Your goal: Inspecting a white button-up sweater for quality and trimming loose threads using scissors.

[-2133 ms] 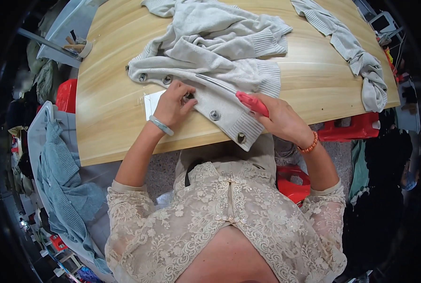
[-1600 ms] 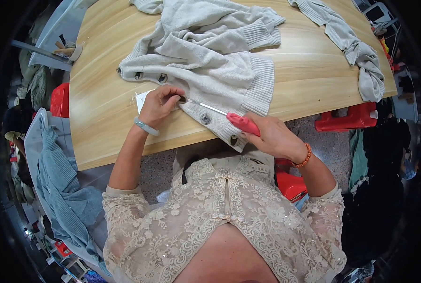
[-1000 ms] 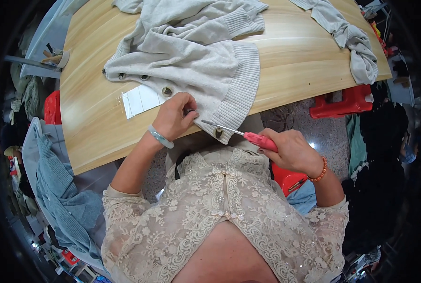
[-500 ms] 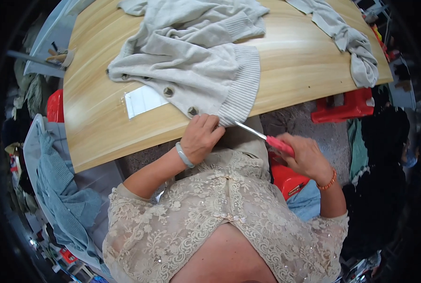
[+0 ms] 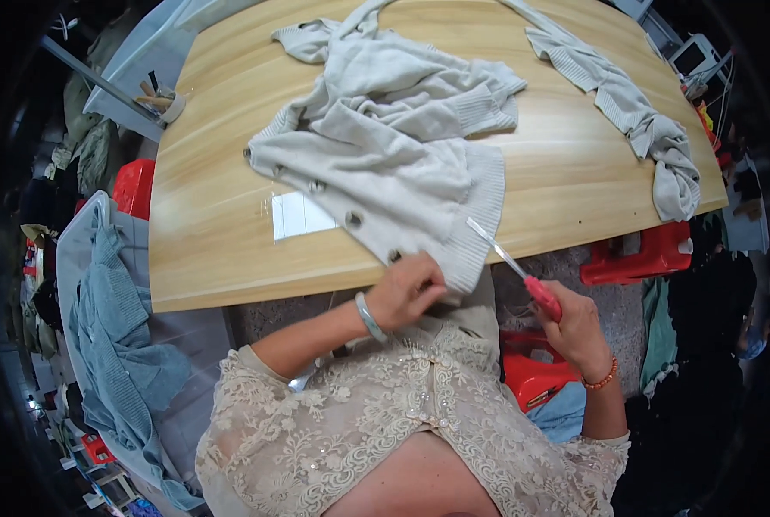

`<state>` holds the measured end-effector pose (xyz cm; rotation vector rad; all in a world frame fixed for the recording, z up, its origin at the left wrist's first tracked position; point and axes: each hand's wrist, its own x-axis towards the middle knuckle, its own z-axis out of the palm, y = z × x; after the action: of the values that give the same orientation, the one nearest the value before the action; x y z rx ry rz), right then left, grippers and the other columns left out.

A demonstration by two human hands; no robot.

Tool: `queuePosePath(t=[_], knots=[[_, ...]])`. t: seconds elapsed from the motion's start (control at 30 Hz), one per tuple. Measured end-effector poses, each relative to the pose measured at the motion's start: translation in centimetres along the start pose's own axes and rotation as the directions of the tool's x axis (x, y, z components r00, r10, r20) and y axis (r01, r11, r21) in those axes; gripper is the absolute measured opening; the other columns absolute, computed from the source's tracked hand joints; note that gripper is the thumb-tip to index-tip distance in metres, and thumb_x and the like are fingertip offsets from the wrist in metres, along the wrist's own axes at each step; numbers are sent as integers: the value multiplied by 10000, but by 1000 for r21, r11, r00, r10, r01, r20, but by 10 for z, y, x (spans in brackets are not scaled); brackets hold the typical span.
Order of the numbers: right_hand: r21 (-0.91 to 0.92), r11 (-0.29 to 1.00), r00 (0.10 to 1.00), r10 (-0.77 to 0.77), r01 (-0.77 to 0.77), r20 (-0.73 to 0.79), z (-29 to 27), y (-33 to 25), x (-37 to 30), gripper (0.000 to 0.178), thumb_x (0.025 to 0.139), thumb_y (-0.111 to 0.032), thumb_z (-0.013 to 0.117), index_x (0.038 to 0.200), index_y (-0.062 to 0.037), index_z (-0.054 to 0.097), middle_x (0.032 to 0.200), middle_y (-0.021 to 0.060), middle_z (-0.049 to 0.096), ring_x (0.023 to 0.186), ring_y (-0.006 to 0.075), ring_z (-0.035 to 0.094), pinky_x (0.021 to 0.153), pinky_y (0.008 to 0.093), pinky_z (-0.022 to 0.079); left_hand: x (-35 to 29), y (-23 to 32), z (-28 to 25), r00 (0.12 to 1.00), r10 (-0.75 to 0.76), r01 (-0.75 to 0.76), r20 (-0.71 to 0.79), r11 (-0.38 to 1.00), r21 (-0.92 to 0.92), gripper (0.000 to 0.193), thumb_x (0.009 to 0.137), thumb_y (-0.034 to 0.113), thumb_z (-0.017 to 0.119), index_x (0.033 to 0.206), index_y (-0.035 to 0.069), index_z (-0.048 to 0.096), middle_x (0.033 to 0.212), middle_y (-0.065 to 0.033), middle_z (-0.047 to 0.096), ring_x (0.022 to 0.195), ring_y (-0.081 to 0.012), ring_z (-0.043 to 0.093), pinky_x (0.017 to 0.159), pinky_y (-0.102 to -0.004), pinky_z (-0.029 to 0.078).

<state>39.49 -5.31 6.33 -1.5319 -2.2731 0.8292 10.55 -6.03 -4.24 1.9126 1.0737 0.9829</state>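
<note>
A pale grey knit cardigan (image 5: 385, 146) with large dark buttons and a ribbed hem (image 5: 486, 194) lies crumpled on the wooden table, its lower end at the near edge. My left hand (image 5: 406, 291), slightly blurred, is closed with curled fingers on the cardigan's near corner, just below the last button. To the right, my right hand (image 5: 574, 323) grips the red handle of a tool with a long thin metal shaft (image 5: 505, 257). The shaft points up and left, its tip over the ribbed hem. Whether the tip touches the knit I cannot tell.
On the wooden table (image 5: 204, 250) are a white card (image 5: 303, 215) and a twisted grey knit length (image 5: 617, 103). A small tub of tools (image 5: 174, 108) stands at the left edge. Red stools (image 5: 635, 254) and a pale bin (image 5: 199, 345) with blue-grey knitwear (image 5: 130, 345) surround me.
The tool's tip has come away from the hem corner by my left hand and swung up. My right hand has turned with it. The whole view has shifted, showing more of the table.
</note>
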Motion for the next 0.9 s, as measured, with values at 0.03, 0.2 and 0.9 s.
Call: queuePosePath(t=[0.03,0.2,0.9], knots=[[-21,999,996,28,-30,-89,5,0,10,246,833,-116,673,1060,-46,609,948,198,649,863,387,630,727,450,503,-1,7,10,998,-27,33,48,990,-137,96,839,43,674,869,28,584,802,-86,571,712,-196,560,645,-318,458],[-232,972,954,-110,45,-277,5,2,63,182,857,-148,669,993,-34,629,836,190,642,775,397,625,657,443,500,4,49,44,786,-226,481,575,808,-340,170,841,128,729,878,4,618,853,-62,637,793,-117,595,715,-271,482],[72,997,919,28,0,-394,-50,-6,200,209,860,-171,691,818,28,639,639,159,614,558,264,583,568,358,446,141,-41,-49,873,228,-452,432,710,539,281,715,114,586,991,142,628,918,-57,518,1000,-256,487,923,-457,322]])
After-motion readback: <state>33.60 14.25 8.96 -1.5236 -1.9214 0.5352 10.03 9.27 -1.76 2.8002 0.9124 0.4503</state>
